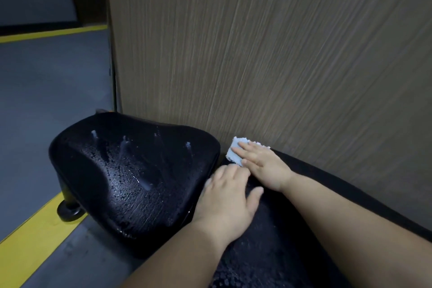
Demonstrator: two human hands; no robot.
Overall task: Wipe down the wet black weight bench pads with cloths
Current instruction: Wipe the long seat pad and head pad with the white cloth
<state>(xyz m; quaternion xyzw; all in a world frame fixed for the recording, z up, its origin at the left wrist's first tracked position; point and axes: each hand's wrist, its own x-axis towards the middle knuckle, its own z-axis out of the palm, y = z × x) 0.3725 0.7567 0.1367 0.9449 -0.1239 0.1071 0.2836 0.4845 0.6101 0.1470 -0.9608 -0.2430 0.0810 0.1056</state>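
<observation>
— Where is the cloth seen?
— A pale cloth point(235, 151) is laid on the far end of the long pad point(268, 252), just beside the wood-grain wall point(280, 54). It is pressed down by the right hand point(264, 166), whose fingers are held straight and slightly spread over it. Nothing is pinched.

— And the other hand?
— The left hand point(226, 199) is laid palm down on the same pad, nearer and to the left of the right hand, at the gap between the two pads. The thumb is stretched out to the right. The fingers are blurred, but as far as can be told they are laid flat, not curled. A pale sliver is seen at the hand's left edge. Whether it is a second cloth cannot be told.

— How are the pads placed?
— The seat pad point(131, 177) is seen to the left, tilted, with its far end close to the wall's corner. It is covered with droplets and streaks of water. The long pad runs from the gap toward the near right, under both forearms. Droplets are seen on its near part.

— What else is shown?
— A grey floor point(46, 100) is seen at the left, crossed by a yellow stripe point(30, 229) near the bench. A black round foot point(70, 211) is set below the seat pad's left edge, beside the stripe.
</observation>
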